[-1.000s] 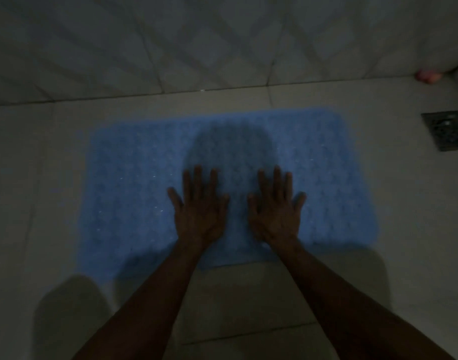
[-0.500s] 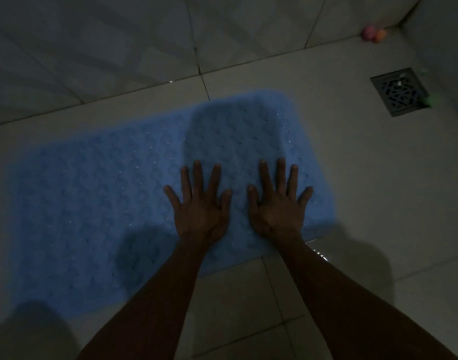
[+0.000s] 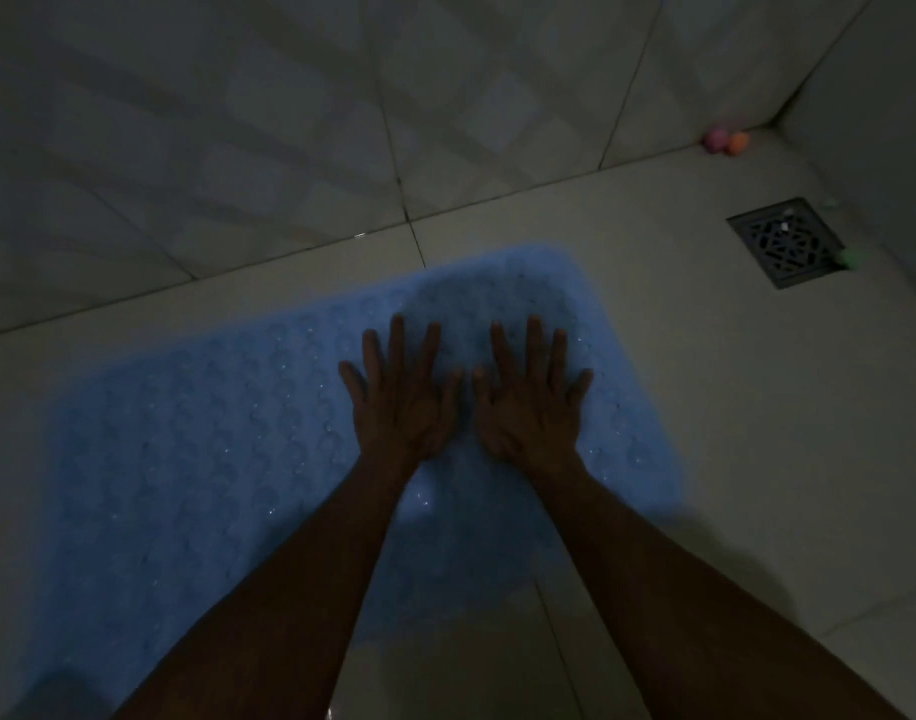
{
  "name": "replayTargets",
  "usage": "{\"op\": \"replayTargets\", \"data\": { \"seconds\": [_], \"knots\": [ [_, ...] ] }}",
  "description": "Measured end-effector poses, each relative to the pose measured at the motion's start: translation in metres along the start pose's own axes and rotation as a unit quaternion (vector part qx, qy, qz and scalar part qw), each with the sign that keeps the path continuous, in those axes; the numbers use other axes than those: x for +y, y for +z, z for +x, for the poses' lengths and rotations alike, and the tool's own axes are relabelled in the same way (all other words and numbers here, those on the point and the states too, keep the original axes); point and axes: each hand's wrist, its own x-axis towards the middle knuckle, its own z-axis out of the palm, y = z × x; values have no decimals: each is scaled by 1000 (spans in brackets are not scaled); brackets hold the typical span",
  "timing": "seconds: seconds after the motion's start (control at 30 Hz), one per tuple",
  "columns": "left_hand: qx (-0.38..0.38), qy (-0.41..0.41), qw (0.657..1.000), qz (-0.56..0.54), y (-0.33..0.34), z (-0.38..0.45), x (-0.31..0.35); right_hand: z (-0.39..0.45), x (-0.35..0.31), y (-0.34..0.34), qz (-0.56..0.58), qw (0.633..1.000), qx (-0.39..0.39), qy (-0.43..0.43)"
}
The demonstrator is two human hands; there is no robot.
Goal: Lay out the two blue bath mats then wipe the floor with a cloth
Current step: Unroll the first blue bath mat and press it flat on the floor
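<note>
One blue bath mat (image 3: pixel 201 449) with a bumpy surface lies flat on the tiled floor in dim light. My left hand (image 3: pixel 401 402) rests palm down on the mat's right half, fingers spread. Beside it, my right hand (image 3: pixel 531 405) presses flat on the mat near its right edge, fingers spread too. Neither hand holds anything. No second mat and no cloth are in view.
A tiled wall (image 3: pixel 289 122) rises just beyond the mat. A dark square floor drain (image 3: pixel 785 241) sits at the right, with a small green thing (image 3: pixel 846 258) at its corner. Small pink and orange objects (image 3: pixel 726 141) lie in the far corner.
Both hands have slid to the right and farther along the mat, staying flat. The view has swung right, showing more of the drain and the corner.
</note>
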Motion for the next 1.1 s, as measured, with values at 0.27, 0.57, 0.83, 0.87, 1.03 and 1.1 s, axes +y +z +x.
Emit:
{"op": "replayTargets", "data": {
  "seconds": [0.27,0.57,0.83,0.87,1.03,1.1],
  "knots": [
    [16,-29,999,40,19,45,-22,69,-3,13,-59,998,10,-9],
    [16,-35,999,28,19,48,-22,76,-5,14,-84,996,-6,-4],
    [-3,-41,999,34,18,53,-22,81,-8,15,-74,997,-10,-7],
    [-3,-41,999,32,18,53,-21,79,-9,15,-71,997,-2,-10],
    [-14,-14,1000,13,13,35,-28,73,-14,13,-42,999,-21,4],
    [-17,-1,1000,6,12,13,-39,63,-17,12,-27,999,-32,14]
  ]
}}
